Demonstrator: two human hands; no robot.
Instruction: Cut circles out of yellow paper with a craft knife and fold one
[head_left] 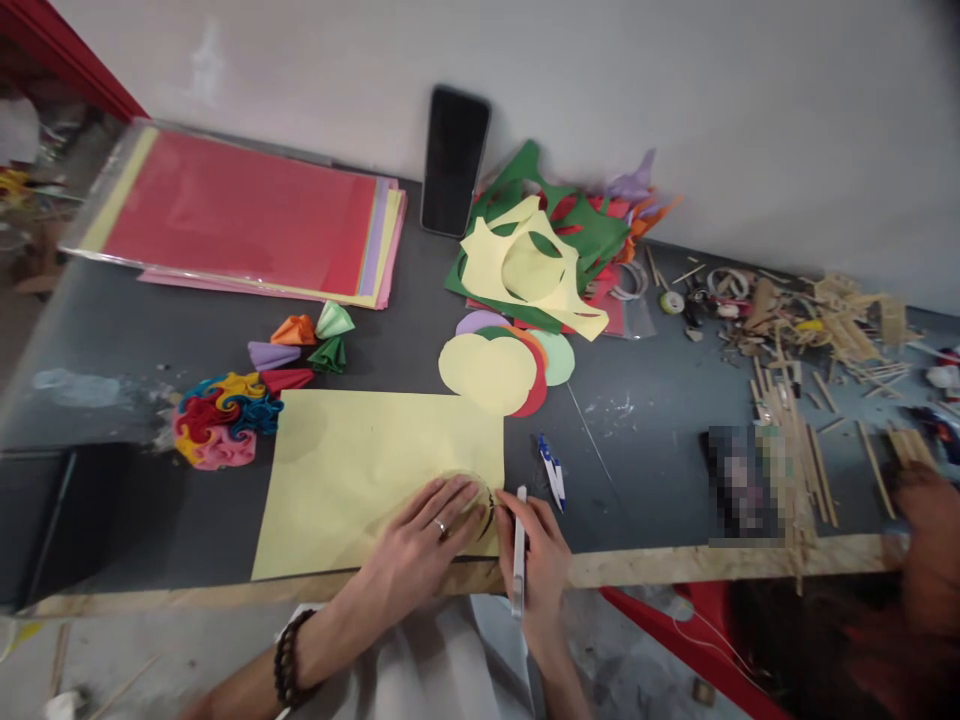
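Note:
A large pale yellow paper sheet [360, 470] lies at the front edge of the table. My left hand [439, 520] is spread flat over its lower right part, pressing on a round outline. Along the right side of that round runs a dark curved line [491, 505]. My right hand [536, 545] is closed around a slim white utility knife [519, 560], its fingertips at the curve by the sheet's right edge. The knife's blade is hidden. Right of the sheet lies a blue and white compass [552, 472]. Above it rests a stack of coloured paper rounds [487, 370], yellow uppermost.
Wrapped coloured paper [247, 215] lies at the back left, near a phone [454, 160] against the wall. Cut paper scraps [525, 255] are heaped beside it. Folded paper cones [294, 330] and a curled ornament [225, 420] sit left. Another person's hand [930, 500] is among sticks at right.

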